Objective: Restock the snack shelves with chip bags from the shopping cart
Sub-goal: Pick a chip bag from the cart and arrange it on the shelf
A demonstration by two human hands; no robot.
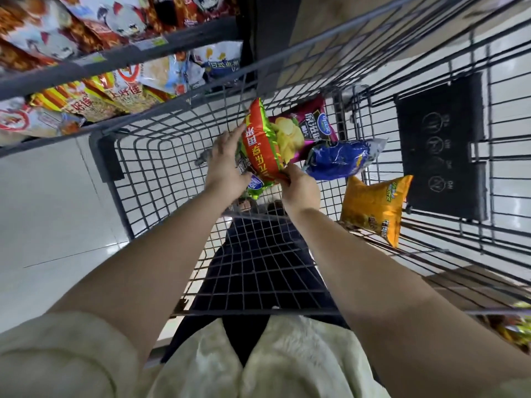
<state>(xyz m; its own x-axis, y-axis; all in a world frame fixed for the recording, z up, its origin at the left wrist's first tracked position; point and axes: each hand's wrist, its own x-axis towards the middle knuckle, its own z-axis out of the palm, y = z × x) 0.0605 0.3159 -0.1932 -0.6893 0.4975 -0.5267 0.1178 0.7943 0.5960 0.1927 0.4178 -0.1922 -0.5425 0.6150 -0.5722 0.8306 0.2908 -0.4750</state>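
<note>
Both my hands reach into the wire shopping cart [161,156]. Between them is a green and red chip bag [263,145], lifted on its edge. My left hand [225,165] lies against its left side with straight fingers. At the bag's lower right corner my right hand [300,189] grips it. Behind it in the cart lie a purple chip bag [314,119], a blue bag [339,159] and an orange bag [376,206]. The snack shelves [120,61] at the upper left hold several bags.
A dark folded child-seat flap [439,145] hangs on the cart's right wall. The cart's near rim [258,313] crosses in front of my legs. Pale tiled floor [51,214] lies to the left, between cart and shelves. More bags [517,326] show at the right edge.
</note>
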